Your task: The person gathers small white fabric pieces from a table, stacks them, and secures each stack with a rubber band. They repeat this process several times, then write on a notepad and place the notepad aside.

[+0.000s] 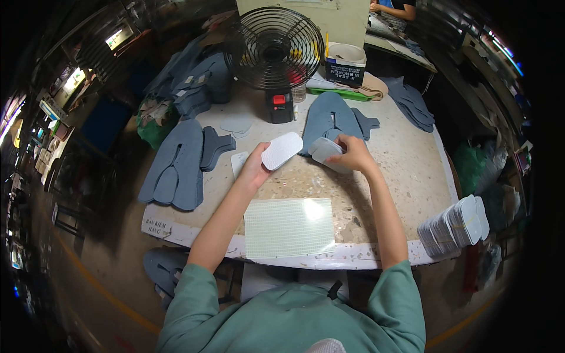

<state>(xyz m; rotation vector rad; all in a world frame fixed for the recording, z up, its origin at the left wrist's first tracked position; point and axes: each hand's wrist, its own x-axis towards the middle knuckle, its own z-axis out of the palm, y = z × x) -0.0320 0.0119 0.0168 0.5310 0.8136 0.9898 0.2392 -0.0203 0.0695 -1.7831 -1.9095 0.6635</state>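
Observation:
My left hand (255,167) grips a white oblong pad with rounded ends (282,150), its textured face turned up. To the right, my right hand (355,154) pinches a few pale translucent oblong pieces (325,151) between thumb and fingers. Just beyond that hand lies a pile of blue-grey shoe-upper pieces (331,109). Beside my left wrist a pale flat strip (238,162) rests on the table, partly covered by the arm. Between my forearms lies a pale green sheet printed with fine rows (288,228).
A black desk fan (273,53) stands at the back, beside a box holding a white tub (345,62). More blue-grey cut pieces (173,167) lie at left. At the table's right front corner stands a banded stack of pale oblong pieces (450,228). Another person (395,10) sits far right.

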